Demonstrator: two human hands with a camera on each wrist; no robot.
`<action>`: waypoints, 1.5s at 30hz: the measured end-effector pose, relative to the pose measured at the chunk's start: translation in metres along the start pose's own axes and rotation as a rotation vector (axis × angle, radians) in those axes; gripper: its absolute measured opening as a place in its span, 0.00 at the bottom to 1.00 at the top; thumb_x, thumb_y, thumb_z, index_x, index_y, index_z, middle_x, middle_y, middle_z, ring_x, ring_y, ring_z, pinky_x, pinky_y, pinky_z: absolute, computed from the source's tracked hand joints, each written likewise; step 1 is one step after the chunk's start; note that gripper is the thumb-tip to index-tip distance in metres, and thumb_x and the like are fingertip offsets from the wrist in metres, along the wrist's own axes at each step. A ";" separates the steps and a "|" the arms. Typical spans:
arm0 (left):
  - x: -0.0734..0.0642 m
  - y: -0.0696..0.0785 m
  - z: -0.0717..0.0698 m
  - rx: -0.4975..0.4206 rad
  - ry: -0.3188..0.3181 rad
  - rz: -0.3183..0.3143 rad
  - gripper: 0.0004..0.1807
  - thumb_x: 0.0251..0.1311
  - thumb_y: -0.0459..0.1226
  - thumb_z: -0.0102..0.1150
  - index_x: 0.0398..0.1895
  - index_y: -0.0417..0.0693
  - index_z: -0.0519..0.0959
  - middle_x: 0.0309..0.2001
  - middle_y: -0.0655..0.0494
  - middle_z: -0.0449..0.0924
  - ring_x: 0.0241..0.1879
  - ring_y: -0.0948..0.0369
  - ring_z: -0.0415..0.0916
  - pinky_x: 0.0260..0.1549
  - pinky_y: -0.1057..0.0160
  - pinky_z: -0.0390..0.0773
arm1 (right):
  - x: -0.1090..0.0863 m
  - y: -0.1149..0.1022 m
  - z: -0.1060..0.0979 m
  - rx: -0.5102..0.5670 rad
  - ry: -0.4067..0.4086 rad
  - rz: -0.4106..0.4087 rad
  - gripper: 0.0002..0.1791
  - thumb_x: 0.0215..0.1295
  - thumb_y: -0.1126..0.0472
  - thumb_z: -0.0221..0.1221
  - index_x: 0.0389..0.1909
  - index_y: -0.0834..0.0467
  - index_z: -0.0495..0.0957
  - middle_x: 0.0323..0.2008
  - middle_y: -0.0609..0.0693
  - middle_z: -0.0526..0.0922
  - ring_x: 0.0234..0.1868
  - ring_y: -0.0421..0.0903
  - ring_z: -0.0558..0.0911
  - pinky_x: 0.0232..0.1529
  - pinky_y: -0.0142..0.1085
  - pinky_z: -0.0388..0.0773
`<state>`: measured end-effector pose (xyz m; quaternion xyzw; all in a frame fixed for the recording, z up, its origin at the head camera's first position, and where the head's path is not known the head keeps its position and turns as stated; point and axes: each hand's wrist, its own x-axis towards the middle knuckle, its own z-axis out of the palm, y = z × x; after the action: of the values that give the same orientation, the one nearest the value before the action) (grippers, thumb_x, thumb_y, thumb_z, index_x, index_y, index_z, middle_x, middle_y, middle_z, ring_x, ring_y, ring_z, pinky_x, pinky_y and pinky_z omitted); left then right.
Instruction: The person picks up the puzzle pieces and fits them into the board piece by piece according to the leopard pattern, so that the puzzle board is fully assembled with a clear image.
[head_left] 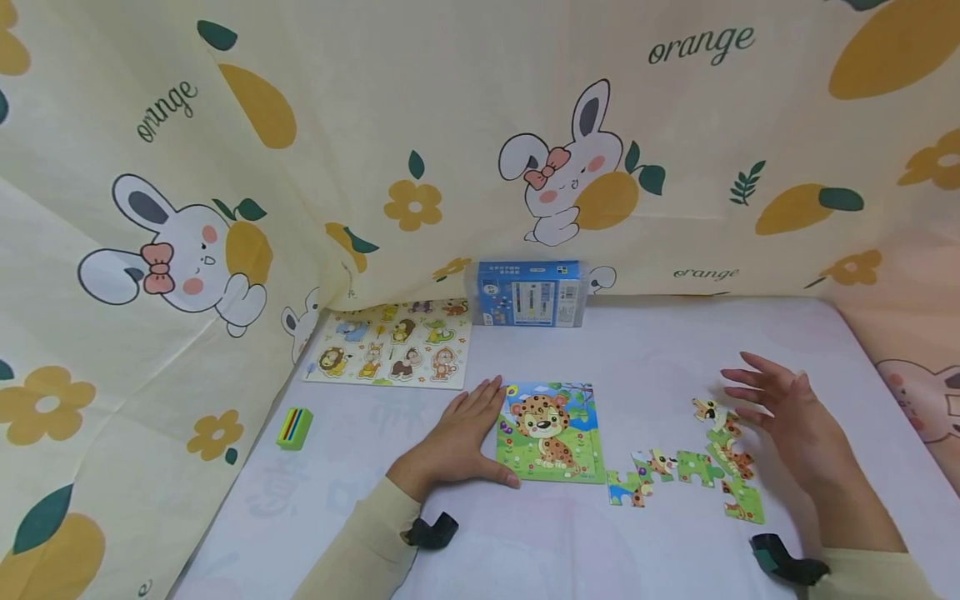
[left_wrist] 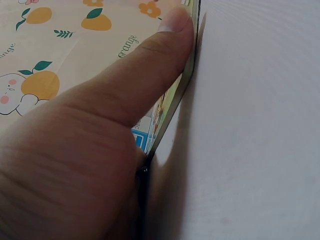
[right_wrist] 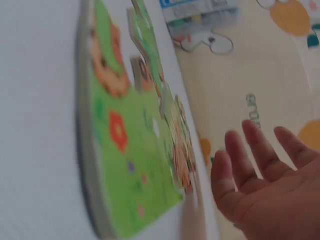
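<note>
Nearest, the left hand (head_left: 461, 442) had its fingers straight and its thumb parted from them, bracketing the left side of the leopard board (head_left: 551, 454), thumb against its edge. The right hand (head_left: 802, 425) was raised, fingers loosely spread, beside the puzzle pieces (head_left: 696, 468), which lay in a bent line on the white table (head_left: 637, 542), right of the board. Farther off sat a striped green block (head_left: 295, 429); beyond it, an animal board (head_left: 390, 352) and a blue box (head_left: 532, 296) before the printed cloth (head_left: 465, 100)
</note>
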<state>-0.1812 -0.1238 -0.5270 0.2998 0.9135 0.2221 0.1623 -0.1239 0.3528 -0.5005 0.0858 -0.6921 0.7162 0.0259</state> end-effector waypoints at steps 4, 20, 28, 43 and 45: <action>-0.001 0.001 -0.001 -0.007 -0.001 0.001 0.80 0.47 0.75 0.76 0.91 0.46 0.42 0.89 0.58 0.30 0.86 0.61 0.25 0.82 0.50 0.31 | -0.002 0.010 -0.009 -0.059 0.037 0.030 0.30 0.92 0.48 0.33 0.86 0.50 0.62 0.69 0.45 0.79 0.66 0.42 0.79 0.58 0.27 0.78; -0.001 0.000 0.000 0.001 0.000 -0.003 0.80 0.46 0.77 0.75 0.91 0.47 0.42 0.89 0.59 0.29 0.85 0.63 0.24 0.82 0.51 0.32 | 0.005 0.021 0.008 -0.859 -0.037 0.226 0.32 0.79 0.53 0.68 0.70 0.72 0.74 0.72 0.72 0.62 0.60 0.71 0.72 0.55 0.65 0.75; -0.002 0.000 -0.001 -0.004 -0.007 -0.013 0.80 0.46 0.76 0.76 0.91 0.48 0.41 0.89 0.60 0.29 0.85 0.64 0.23 0.82 0.51 0.31 | 0.005 0.019 0.015 -0.849 0.028 0.237 0.27 0.77 0.62 0.69 0.69 0.68 0.72 0.58 0.66 0.75 0.50 0.60 0.76 0.37 0.30 0.74; -0.001 0.001 0.000 -0.005 -0.005 -0.018 0.80 0.46 0.75 0.76 0.91 0.47 0.42 0.89 0.60 0.29 0.85 0.64 0.23 0.82 0.52 0.31 | 0.005 0.009 0.040 -0.706 0.072 0.162 0.15 0.82 0.58 0.64 0.60 0.62 0.80 0.41 0.55 0.82 0.36 0.49 0.77 0.29 0.33 0.77; -0.001 0.000 0.000 -0.002 -0.001 -0.014 0.80 0.46 0.76 0.76 0.91 0.47 0.42 0.89 0.60 0.29 0.85 0.64 0.23 0.82 0.51 0.31 | 0.005 0.008 0.045 -0.667 0.050 0.161 0.16 0.81 0.58 0.65 0.60 0.62 0.80 0.39 0.55 0.83 0.35 0.48 0.79 0.29 0.33 0.79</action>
<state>-0.1802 -0.1242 -0.5269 0.2931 0.9153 0.2216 0.1647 -0.1266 0.3071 -0.5061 0.0001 -0.8918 0.4523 0.0129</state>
